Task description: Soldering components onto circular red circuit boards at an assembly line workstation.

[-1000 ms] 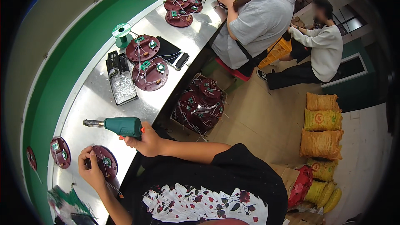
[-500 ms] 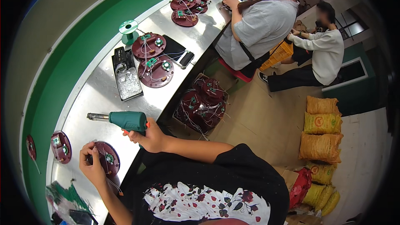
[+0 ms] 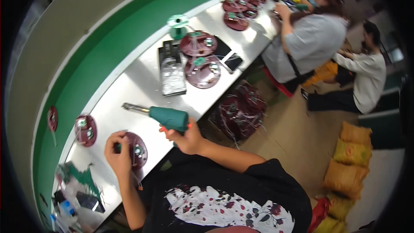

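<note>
My right hand (image 3: 188, 139) is wrapped round the grip of a green pistol-shaped soldering gun (image 3: 169, 118) with orange parts. Its metal nozzle points left, above the bench and apart from the work. Lower left, my left hand (image 3: 118, 153) is closed in a pinch at the left edge of a dark red round disc (image 3: 140, 152). Whatever those fingers hold is hidden. The disc lies near the bench's front edge, carries small green circuit parts, and has a thin wire trailing toward me.
Another red disc (image 3: 86, 130) lies to the left. Beyond are two wired discs (image 3: 202, 72), a black tray of clear bits (image 3: 173, 77), a green spool (image 3: 177, 26) and a phone (image 3: 233, 62). A carton of discs (image 3: 241, 112) stands on the floor. A co-worker in grey (image 3: 312, 43) sits further along.
The whole view has shifted, so bench and hands appear further right. The nozzle is tilted a little more. Both hands keep about the same places, the left still at the disc.
</note>
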`<state>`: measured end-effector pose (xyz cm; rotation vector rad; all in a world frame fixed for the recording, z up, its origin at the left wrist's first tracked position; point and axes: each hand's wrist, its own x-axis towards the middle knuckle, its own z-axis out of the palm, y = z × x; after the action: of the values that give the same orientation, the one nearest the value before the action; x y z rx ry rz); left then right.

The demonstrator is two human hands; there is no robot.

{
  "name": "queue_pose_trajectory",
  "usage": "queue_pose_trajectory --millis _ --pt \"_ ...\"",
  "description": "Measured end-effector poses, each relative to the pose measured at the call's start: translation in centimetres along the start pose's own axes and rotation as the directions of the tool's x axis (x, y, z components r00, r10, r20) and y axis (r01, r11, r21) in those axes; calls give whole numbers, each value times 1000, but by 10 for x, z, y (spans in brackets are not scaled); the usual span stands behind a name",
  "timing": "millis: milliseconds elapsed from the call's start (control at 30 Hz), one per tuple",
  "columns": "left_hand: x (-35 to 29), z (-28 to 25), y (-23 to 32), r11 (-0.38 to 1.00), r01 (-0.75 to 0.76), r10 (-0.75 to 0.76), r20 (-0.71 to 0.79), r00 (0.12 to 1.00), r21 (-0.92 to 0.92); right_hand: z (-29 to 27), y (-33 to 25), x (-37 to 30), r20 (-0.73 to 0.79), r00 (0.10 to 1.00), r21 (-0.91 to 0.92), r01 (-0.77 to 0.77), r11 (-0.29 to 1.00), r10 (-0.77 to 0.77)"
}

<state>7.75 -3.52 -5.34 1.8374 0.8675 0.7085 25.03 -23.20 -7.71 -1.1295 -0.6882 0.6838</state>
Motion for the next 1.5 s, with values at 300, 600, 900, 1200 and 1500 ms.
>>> queue_pose_trajectory --millis 300,600,900,1200,1500 --pt "-5 -4 -1 997 -71 72 28 997 -9 6 -1 7 -16 1000 -55 -17 998 16" --pt "2 9 2 997 -64 64 12 998 -32 1 -2 7 5 998 -43 -57 997 58" --pt "2 12 6 991 -133 133 -61 989 3 3 -5 -3 -25 999 -124 -25 992 22" --pt "0 1 11 991 -43 51 -62 997 127 -3 -7 0 165 986 -226 66 972 -29" --pt "1 0 10 988 -66 71 -31 997 142 -8 -7 -8 174 983 -248 -7 969 52"
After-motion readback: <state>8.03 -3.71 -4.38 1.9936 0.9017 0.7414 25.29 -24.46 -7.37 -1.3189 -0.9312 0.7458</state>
